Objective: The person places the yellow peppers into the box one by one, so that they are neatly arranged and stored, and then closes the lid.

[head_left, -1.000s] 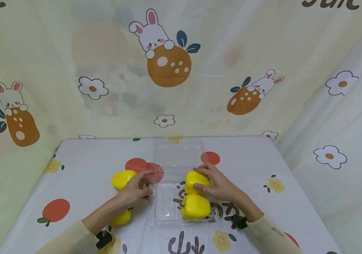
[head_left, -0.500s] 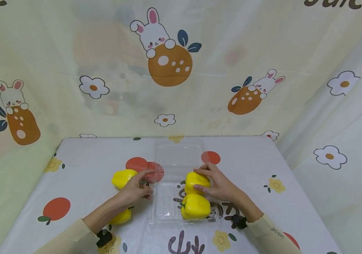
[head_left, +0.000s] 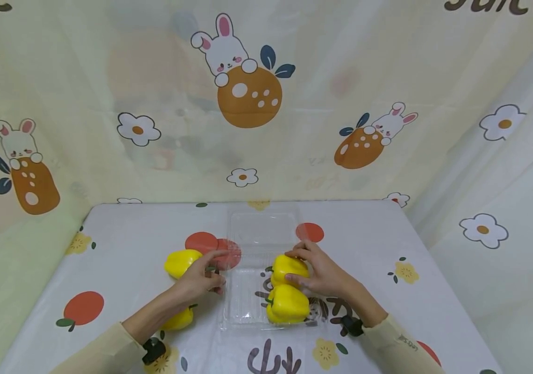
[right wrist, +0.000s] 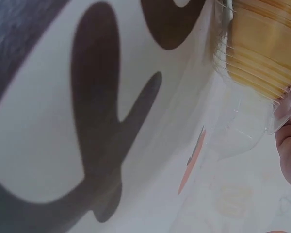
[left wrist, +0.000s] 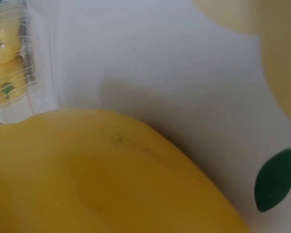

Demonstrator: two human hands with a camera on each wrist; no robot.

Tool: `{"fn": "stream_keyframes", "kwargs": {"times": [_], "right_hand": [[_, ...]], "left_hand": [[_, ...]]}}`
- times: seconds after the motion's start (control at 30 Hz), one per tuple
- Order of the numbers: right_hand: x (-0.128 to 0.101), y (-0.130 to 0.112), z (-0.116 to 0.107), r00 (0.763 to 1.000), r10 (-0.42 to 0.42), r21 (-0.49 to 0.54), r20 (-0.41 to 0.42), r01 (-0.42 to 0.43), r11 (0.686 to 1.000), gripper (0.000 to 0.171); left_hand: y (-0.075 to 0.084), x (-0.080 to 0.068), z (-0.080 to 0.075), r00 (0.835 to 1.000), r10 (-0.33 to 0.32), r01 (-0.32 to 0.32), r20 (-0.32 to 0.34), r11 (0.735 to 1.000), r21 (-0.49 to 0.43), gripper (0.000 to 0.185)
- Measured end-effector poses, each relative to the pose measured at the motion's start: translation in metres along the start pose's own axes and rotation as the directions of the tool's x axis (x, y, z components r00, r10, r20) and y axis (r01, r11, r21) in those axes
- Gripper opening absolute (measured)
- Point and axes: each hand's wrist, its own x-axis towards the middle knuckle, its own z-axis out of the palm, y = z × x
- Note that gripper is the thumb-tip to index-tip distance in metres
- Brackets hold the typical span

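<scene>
Right hand [head_left: 323, 274] is gripping a yellow bell pepper [head_left: 287, 268] in the clear plastic clamshell tray [head_left: 243, 306], behind a second yellow pepper [head_left: 288, 304] already in. Left hand [head_left: 199, 278], fingers loose, is touching the tray edge. I'm judging it halfway: two loose yellow peppers [head_left: 180, 262] are waiting on the cloth.

Backdrop cloth [head_left: 341, 47], top right edge: cut-off dark lettering, partly readable as "Juice"; only the lower halves of the letters show.
Backdrop cloth, top left corner: a fragment of dark lettering, too cut off to read.
Right sleeve [head_left: 406, 340]: small dark print near the cuff, too small to read.
Surface cloth [head_left: 369, 244]: dark marks near the front edge, not legible as words.
</scene>
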Motion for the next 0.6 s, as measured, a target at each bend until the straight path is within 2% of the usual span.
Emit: {"fn": "stream_keyframes", "kwargs": {"times": [0.23,0.6], "right_hand": [[0.0013,-0.0031,-0.0021,1.000,-0.002,-0.016,0.009,0.003,1.000,0.053],[-0.0013,-0.0027,0.0018,0.998,0.042,0.019,-0.040,-0.041,0.999,0.052]], "left_hand": [[0.0002,0.0002,-0.0011,1.000,0.002,-0.002,0.000,1.000,-0.001,0.065],[0.0030,-0.0010,0.0013,1.000,0.002,-0.002,-0.005,1.000,0.000,0.065]]}}
